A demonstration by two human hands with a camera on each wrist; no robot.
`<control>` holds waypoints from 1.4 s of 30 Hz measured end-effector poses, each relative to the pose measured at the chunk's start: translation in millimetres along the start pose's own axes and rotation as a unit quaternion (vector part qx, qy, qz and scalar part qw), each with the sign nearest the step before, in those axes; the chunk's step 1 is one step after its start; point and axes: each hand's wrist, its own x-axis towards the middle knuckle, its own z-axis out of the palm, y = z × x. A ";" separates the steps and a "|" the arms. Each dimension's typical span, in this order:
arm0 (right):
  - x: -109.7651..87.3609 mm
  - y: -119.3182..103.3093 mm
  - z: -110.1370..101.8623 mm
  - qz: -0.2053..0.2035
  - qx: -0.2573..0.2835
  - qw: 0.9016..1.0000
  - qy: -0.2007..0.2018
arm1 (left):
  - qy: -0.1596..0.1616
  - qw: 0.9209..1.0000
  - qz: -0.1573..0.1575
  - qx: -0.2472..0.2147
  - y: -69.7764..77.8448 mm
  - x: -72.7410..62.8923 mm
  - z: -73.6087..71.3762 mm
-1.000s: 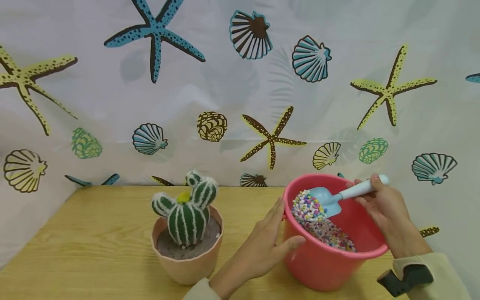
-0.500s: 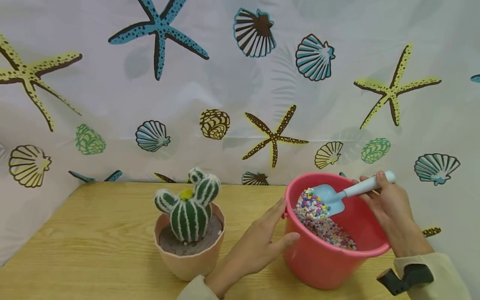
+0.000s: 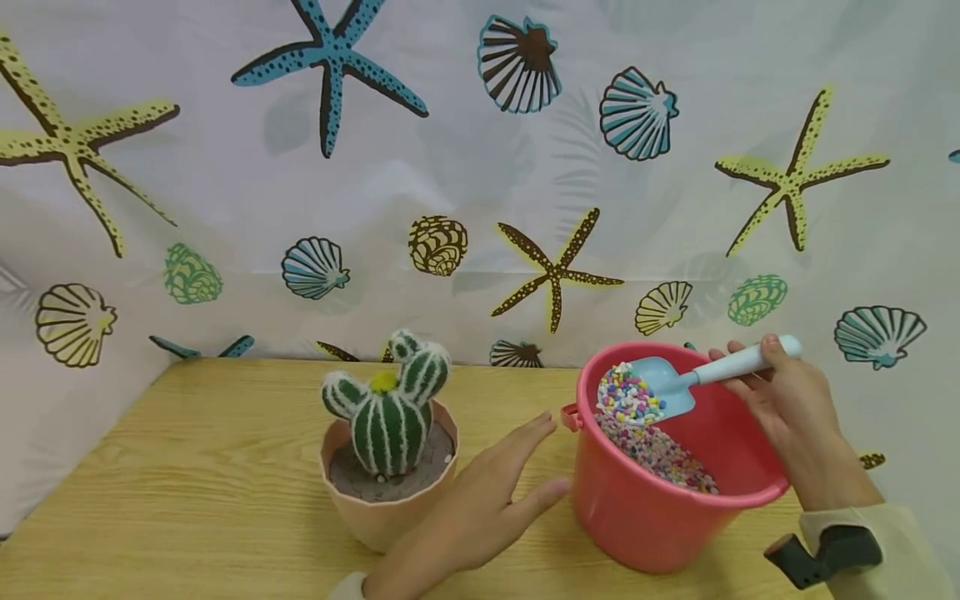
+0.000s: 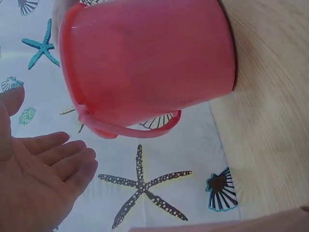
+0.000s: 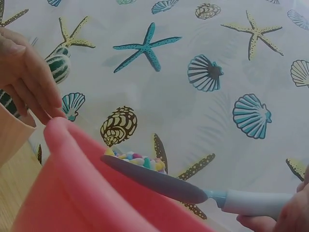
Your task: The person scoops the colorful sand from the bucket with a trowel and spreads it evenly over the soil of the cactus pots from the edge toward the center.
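My right hand (image 3: 798, 400) grips the white handle of a light blue scoop (image 3: 742, 363) above the red bucket (image 3: 645, 525). Colourful pebbles (image 3: 628, 395) are heaped in the scoop's blade, and more small pebbles (image 3: 660, 457) lie in the bucket. In the right wrist view the loaded blade (image 5: 154, 180) lies close to level over the rim. My left hand (image 3: 480, 500) is apart from the bucket, fingers extended, between it and a potted cactus (image 3: 390, 429). The left wrist view shows this left palm (image 4: 38, 179) beside the bucket's handle (image 4: 145, 131), holding nothing.
The cactus stands in grey soil inside a peach pot (image 3: 375, 521) left of the bucket. Both are on a wooden table (image 3: 187, 467). A white cloth (image 3: 465, 167) printed with starfish and shells hangs behind the table.
My left hand has come off the bucket's rim and moved left, towards the pot. My right hand still holds the loaded scoop over the bucket, slightly higher.
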 end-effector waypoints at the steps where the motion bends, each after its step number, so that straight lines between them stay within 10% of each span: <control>1: -1.0 -1.5 1.1 0.002 0.000 1.000 -0.002 | -0.002 1.000 -0.007 0.004 0.3 -2.9 -2.0; 7: 10.7 -8.7 -10.7 0.012 0.007 1.000 0.009 | 0.014 1.000 -0.018 0.006 -0.2 -22.4 -14.8; 18: 47.7 -1.0 -37.4 0.003 0.018 1.000 -0.013 | 0.160 0.986 -0.031 0.038 -20.3 -58.3 -40.6; 37: -13.5 11.0 56.4 0.060 -0.005 0.998 -0.007 | 0.251 0.953 -0.110 0.126 -73.3 -86.0 -70.6; 42: -11.6 18.9 64.6 0.070 -0.010 0.998 -0.003 | 0.216 0.958 -0.177 0.070 -94.3 -84.4 -79.7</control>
